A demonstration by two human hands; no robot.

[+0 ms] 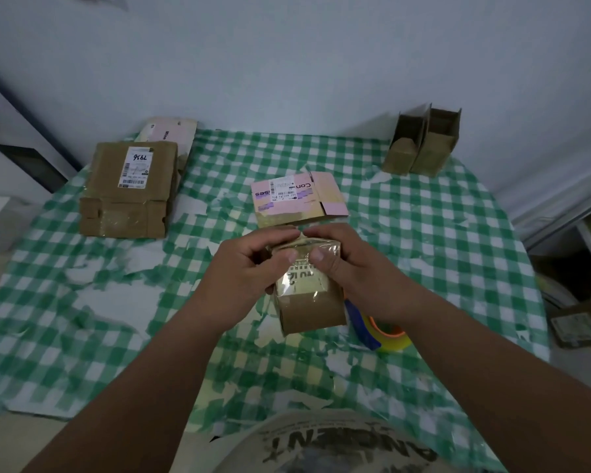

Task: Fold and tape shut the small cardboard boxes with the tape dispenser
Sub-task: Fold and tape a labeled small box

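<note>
Both hands clamped the box (307, 285) above the surface (423, 233), the left hand (249, 268) and right hand (352, 268) thumbing glossy tape on its top. Uneven pressing might have wrinkled the tape or left a flap loose; the dispenser (379, 327) lay beside.

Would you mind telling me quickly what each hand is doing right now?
Left hand: fingers curled round the small taped box, holding it.
Right hand: also gripping the same box, thumb pressing on its taped top.
</note>
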